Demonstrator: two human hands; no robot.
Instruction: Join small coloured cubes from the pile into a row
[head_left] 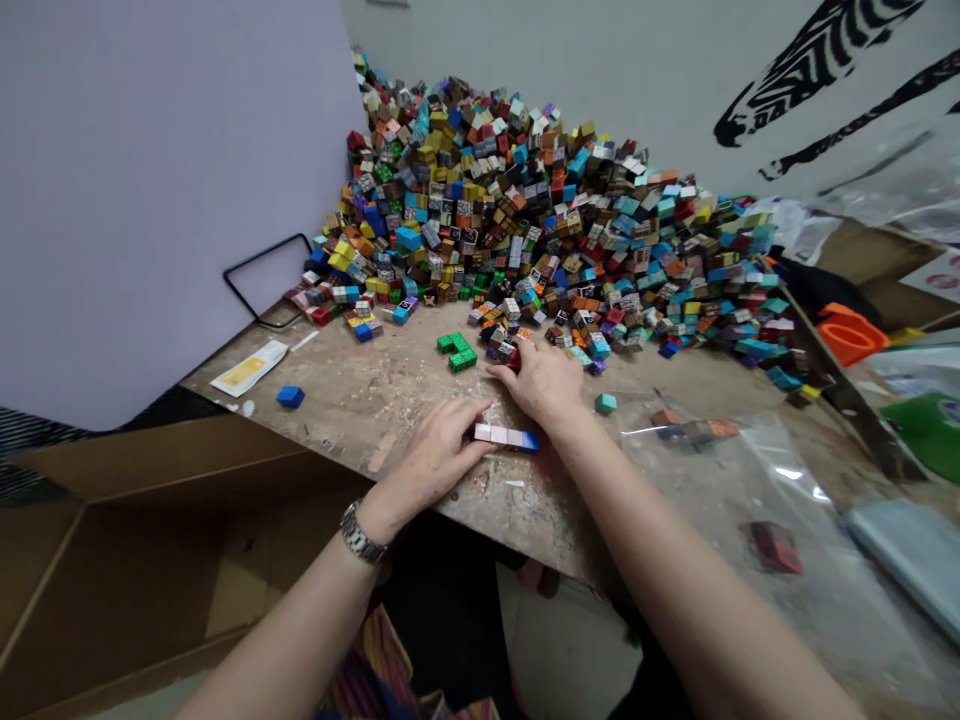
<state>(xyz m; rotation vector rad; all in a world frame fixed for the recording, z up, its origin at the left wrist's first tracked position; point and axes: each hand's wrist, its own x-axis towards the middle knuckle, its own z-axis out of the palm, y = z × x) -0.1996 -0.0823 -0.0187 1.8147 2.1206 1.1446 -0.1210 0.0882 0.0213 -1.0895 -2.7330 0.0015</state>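
Observation:
My left hand (pixel 439 455) rests on the worn wooden table (pixel 360 400), its fingertips on a short row of joined cubes (pixel 506 437), pink with a blue one at the end. My right hand (pixel 541 380) reaches forward to the edge of the big heap of small coloured cubes (pixel 525 210); its fingers close over a red cube (pixel 513 358). A green cluster of joined cubes (pixel 457 351) lies just left of that hand. A watch sits on my left wrist.
A lone blue cube (pixel 289 396) and a yellow-printed slip (pixel 249 368) lie at the table's left. A teal cube (pixel 605 403) sits right of my right hand. Clear plastic bags (pixel 750 480) cover the right side. An open cardboard box (pixel 112 560) stands lower left.

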